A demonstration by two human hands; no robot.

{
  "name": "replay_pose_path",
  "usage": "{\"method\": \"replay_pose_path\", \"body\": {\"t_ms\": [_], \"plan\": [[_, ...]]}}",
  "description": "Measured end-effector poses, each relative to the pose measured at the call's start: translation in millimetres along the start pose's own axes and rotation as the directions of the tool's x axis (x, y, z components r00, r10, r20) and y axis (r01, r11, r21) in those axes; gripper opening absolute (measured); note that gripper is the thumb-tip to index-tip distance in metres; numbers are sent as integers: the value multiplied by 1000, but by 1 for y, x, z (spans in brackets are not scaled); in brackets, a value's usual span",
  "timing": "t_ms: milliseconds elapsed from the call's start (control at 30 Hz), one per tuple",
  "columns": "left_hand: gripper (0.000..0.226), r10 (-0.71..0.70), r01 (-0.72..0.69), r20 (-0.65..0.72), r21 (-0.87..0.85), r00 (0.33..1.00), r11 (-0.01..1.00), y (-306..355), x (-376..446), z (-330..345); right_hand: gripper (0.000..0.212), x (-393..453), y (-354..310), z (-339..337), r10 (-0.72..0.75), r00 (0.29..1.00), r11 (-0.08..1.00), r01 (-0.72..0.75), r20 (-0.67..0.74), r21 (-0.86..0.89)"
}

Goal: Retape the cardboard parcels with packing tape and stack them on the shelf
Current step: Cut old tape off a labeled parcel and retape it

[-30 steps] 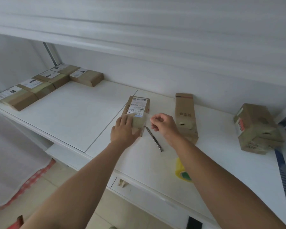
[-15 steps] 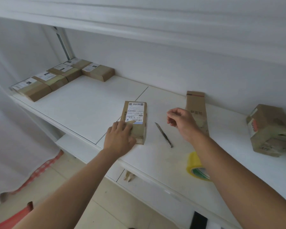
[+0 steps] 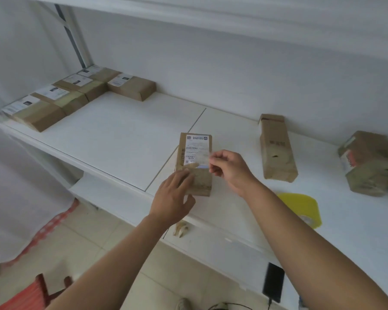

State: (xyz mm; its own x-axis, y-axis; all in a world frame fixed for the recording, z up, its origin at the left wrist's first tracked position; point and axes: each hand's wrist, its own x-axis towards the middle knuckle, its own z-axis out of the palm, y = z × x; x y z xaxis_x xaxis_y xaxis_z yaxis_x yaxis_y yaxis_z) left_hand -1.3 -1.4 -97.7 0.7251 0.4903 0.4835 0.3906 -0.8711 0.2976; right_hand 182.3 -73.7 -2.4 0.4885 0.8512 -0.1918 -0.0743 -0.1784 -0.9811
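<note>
A small cardboard parcel [image 3: 194, 157] with a white label lies flat on the white shelf [image 3: 126, 139]. My left hand [image 3: 174, 198] rests on its near end with straight fingers. My right hand [image 3: 230, 167] pinches a strip of clear tape [image 3: 199, 158] that lies across the label. The yellow roll of packing tape [image 3: 301, 208] lies on the shelf to the right, partly hidden behind my right forearm. The knife seen earlier is hidden.
Several labelled parcels [image 3: 76, 95] sit in a row at the shelf's far left. A tall narrow parcel [image 3: 276, 148] and a crumpled box [image 3: 370, 164] lie to the right. A black phone [image 3: 273, 281] sits on the lower ledge. A red stool [image 3: 27, 294] stands on the tiled floor.
My right hand has moved left from above the knife to the parcel and now pinches clear tape over the label. My left hand stays on the parcel's near end.
</note>
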Motion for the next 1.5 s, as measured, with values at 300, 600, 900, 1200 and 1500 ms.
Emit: {"method": "replay_pose_path", "body": {"t_ms": [300,600,900,1200,1500], "plan": [[64,-1,0,-30,-18,1000,1000,0,-14,8,13,-8,18,23,1,999,997,-5,-47,-82],[44,-423,396,67,-508,904,765,20,-3,-16,11,-2,26,22,-44,997,971,28,-63,-237],[23,-659,638,219,-583,720,503,13,34,-33,3,2,29,19,-62,998,927,57,-2,-371],[33,-581,527,100,-563,808,636,9,20,-27,4,5,35,21,-134,991,840,110,-7,-531],[35,-413,368,-27,-402,910,838,12,2,-13,23,1,39,26,-165,986,817,146,16,-558]]}}
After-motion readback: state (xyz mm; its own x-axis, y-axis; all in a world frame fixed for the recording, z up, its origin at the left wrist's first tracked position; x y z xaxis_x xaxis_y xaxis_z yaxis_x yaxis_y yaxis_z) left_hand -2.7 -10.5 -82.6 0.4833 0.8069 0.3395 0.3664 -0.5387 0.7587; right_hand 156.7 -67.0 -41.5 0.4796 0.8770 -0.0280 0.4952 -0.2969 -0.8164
